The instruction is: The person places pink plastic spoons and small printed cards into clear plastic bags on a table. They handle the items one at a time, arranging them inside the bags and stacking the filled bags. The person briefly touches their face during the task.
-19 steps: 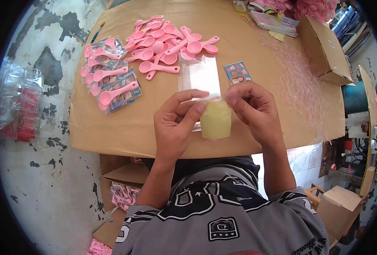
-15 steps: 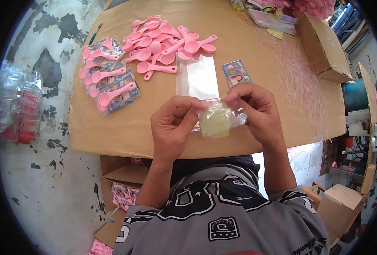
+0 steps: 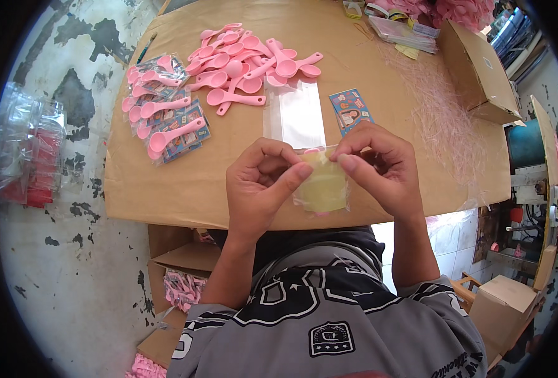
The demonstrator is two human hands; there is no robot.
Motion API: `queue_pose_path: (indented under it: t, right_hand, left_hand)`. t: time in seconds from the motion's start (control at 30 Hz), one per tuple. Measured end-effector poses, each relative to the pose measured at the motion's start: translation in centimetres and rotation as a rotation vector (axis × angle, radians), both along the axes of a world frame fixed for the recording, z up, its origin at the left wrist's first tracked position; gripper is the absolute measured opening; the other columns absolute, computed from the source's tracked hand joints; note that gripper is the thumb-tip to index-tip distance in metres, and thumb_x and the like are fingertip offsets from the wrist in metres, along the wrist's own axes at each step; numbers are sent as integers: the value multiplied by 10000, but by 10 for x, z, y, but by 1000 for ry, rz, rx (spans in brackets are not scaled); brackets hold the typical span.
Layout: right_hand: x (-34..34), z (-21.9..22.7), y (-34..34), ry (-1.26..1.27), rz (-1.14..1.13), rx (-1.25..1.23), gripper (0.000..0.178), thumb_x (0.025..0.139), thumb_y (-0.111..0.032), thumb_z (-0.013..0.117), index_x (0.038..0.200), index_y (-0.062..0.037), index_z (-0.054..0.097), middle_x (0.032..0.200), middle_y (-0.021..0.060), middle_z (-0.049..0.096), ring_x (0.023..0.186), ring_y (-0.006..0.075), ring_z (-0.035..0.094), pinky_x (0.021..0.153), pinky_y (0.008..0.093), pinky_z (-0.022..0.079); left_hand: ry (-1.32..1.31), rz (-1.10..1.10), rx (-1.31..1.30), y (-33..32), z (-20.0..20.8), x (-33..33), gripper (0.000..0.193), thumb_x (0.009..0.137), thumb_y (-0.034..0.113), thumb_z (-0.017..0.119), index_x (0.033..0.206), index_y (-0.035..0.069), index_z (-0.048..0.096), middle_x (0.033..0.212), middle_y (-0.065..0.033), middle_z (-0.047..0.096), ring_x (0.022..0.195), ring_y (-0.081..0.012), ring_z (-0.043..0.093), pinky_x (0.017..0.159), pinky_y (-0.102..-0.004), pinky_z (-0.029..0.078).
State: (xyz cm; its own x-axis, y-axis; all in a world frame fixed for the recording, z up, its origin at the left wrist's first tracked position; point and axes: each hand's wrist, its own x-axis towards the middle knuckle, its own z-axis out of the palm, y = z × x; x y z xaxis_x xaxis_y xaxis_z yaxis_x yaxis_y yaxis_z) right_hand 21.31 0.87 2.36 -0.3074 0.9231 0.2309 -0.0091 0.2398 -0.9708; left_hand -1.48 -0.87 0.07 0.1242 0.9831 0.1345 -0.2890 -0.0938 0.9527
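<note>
Near the table's front edge I hold a clear plastic bag [image 3: 322,189] with a pale yellow-green sheet in it. My left hand [image 3: 263,179] pinches its upper left edge, and my right hand [image 3: 380,164] pinches the upper right. A bit of pink shows at the bag's top and bottom; its kind is hidden. Just beyond my hands lies a stack of clear bags [image 3: 301,116], with a blue printed card [image 3: 349,108] to its right. Farther back spreads a pile of pink measuring spoons [image 3: 244,63]. At the left are bagged cards with pink spoons [image 3: 165,113] on them.
A cardboard box [image 3: 480,69] stands at the table's right, beside loose pink strands [image 3: 446,120]. Tape rolls [image 3: 376,9] and a stack of plastic sleeves [image 3: 405,34] lie at the back. Open cartons [image 3: 181,252] sit below on the left.
The bag has been turned flatter and spread out, so more of the yellow-green sheet shows. My right fingers have shifted slightly along its top edge.
</note>
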Motion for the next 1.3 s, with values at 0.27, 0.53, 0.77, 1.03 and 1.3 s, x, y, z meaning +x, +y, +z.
queue_pose_path:
  t: [0.27, 0.53, 0.77, 1.03, 1.3]
  right_hand:
    - [-9, 10, -8, 123, -74, -53, 337, 923, 81, 716, 1244, -2, 652, 1031, 5, 648, 887, 35, 604, 748, 188, 514]
    - [6, 6, 0, 95, -287, 142, 220, 942, 88, 691, 1151, 26, 669, 1093, 49, 667, 957, 81, 627, 839, 229, 508]
    - [19, 4, -3, 44, -332, 46, 135, 984, -2, 683, 1117, 18, 675, 1065, 32, 664, 909, 64, 569, 788, 222, 466]
    - [14, -13, 9, -741, -488, 316, 304, 918, -77, 705, 1222, -68, 693, 1195, 113, 658, 1046, 288, 600, 850, 384, 500]
    - [18, -32, 14, -855, -401, 360, 350, 917, -181, 737, 1234, -42, 685, 1288, 135, 630, 1141, 344, 554, 990, 436, 482]
  left_hand:
    - [-12, -170, 124, 1, 1, -1, 680, 935, -38, 732, 1532, 4, 410, 1211, -160, 747, 1114, -152, 706, 920, -250, 548]
    - [429, 309, 542, -5, 17, -36, 357, 930, -98, 681, 1282, -43, 666, 1227, -151, 741, 1170, -261, 714, 990, -351, 565]
    - [946, 562, 528, 10, 33, -119, 447, 909, -127, 573, 1323, 17, 661, 1381, -175, 666, 1385, -313, 563, 1124, -425, 464]
    - [1404, 331, 427, 22, 5, -142, 359, 1004, 185, 645, 1336, 48, 662, 1442, -155, 626, 1440, -327, 501, 1237, -516, 273]
    - [1390, 411, 520, 44, 7, -154, 351, 1008, 205, 668, 1297, 7, 665, 1369, -167, 668, 1358, -333, 575, 1181, -483, 361]
